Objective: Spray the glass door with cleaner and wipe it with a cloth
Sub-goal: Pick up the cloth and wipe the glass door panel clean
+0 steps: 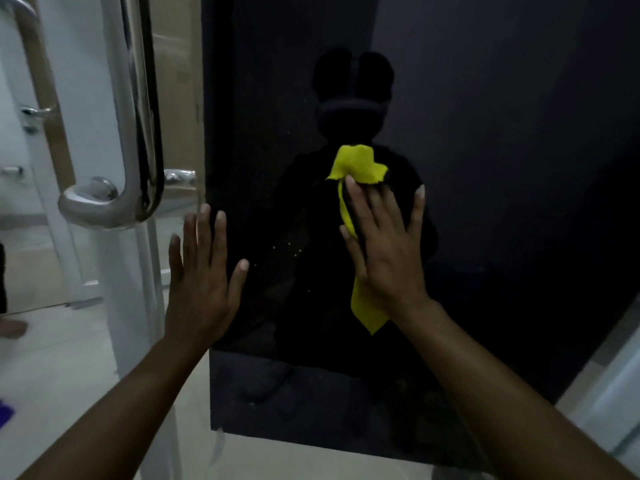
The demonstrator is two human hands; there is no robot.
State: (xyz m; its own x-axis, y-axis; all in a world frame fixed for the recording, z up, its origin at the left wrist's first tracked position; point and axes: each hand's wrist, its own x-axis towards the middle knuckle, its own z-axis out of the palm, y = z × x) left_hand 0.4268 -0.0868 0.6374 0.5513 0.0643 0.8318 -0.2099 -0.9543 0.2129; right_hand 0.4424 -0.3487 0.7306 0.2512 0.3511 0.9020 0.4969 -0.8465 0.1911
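Observation:
The glass door fills the middle and right of the view, dark and reflecting my silhouette. My right hand lies flat with spread fingers on a yellow cloth, pressing it against the glass; the cloth sticks out above the fingertips and hangs below the wrist. My left hand rests flat on the glass near the door's left edge, fingers straight and spread, holding nothing. Small specks dot the glass between the two hands. No spray bottle is in view.
A curved steel pull handle is fixed to the door's left edge, just above my left hand. Beyond it stand a white door frame, a second lever handle and light floor tiles. A pale wall edge sits at the lower right.

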